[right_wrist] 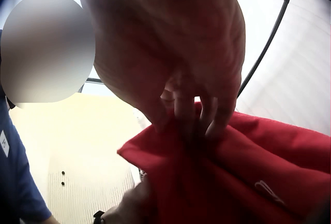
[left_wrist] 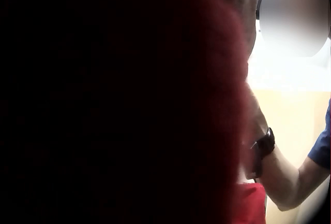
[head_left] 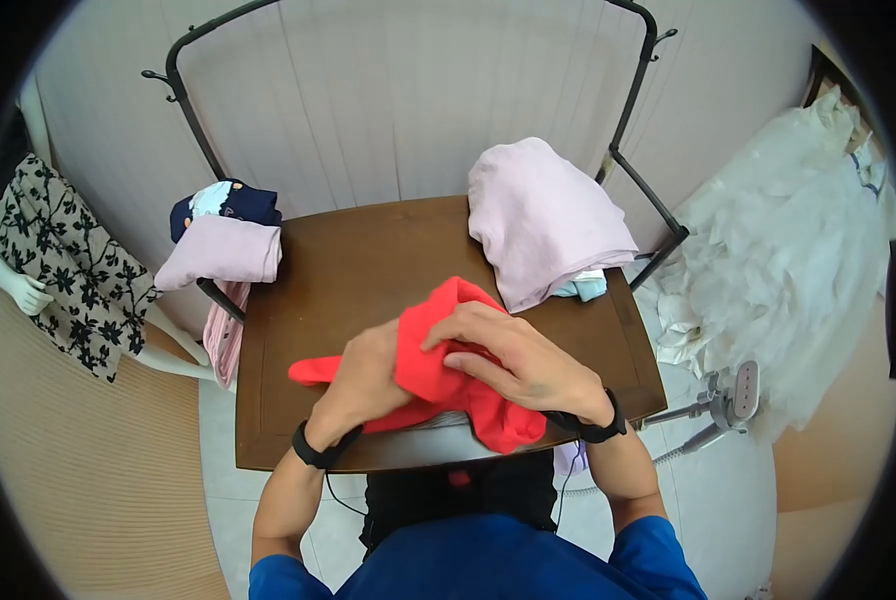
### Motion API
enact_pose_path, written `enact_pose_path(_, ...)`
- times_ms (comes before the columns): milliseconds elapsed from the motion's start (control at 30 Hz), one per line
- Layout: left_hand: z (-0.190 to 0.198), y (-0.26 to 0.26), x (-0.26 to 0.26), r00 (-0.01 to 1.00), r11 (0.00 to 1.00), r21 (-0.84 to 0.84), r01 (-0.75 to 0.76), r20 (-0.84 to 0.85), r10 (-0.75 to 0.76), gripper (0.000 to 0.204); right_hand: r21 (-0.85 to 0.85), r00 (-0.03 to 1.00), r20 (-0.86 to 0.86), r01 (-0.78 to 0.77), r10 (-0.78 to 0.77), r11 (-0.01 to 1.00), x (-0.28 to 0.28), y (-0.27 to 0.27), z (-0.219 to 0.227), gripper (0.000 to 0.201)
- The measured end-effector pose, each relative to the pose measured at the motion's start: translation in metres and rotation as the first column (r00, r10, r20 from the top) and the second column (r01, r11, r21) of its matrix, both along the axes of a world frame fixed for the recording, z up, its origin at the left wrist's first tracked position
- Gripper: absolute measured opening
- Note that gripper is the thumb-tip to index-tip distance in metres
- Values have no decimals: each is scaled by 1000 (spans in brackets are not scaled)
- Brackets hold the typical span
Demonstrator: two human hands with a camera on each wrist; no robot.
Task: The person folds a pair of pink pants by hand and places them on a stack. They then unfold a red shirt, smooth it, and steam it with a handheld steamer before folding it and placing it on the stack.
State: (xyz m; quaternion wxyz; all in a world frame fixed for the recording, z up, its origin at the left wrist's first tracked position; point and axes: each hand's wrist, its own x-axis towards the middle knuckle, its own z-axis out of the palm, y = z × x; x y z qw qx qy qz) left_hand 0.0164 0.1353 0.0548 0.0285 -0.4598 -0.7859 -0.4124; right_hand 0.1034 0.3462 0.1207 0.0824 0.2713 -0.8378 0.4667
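A bunched red garment (head_left: 438, 390) lies at the table's near edge, with part of it raised between the two hands. The right hand (head_left: 518, 360) comes over it from the right, and in the right wrist view its thumb and fingers pinch the red cloth. A small white mark shows on the fabric there. On the other side, the left hand (head_left: 368, 375) is against the raised cloth, its fingers hidden behind it. Dark red fabric fills most of the left wrist view. One narrow red end of the garment sticks out left of that hand.
The brown table (head_left: 368, 260) has a black rail frame (head_left: 636, 90) behind it. A pink cloth pile (head_left: 548, 215) is at the back right, and a folded pink cloth (head_left: 223, 250) at the left edge with a navy one (head_left: 258, 205). A white dress (head_left: 778, 240) hangs at right.
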Motion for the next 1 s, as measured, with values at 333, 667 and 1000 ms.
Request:
enact_pose_path(333,9,-79,-44,865,780,405,-477,373,335,27,192,901,190,354,-389,915,87,51,-80,89)
enact_pose_path(667,-33,-186,-91,808,497,692,-523,589,30,47,189,756,14,641,-655,744,68,52,-89,18)
enact_pose_path(1000,-51,-196,-38,754,236,812,-534,584,-300,45,267,911,412,-95,-24,959,97,53,-91,16)
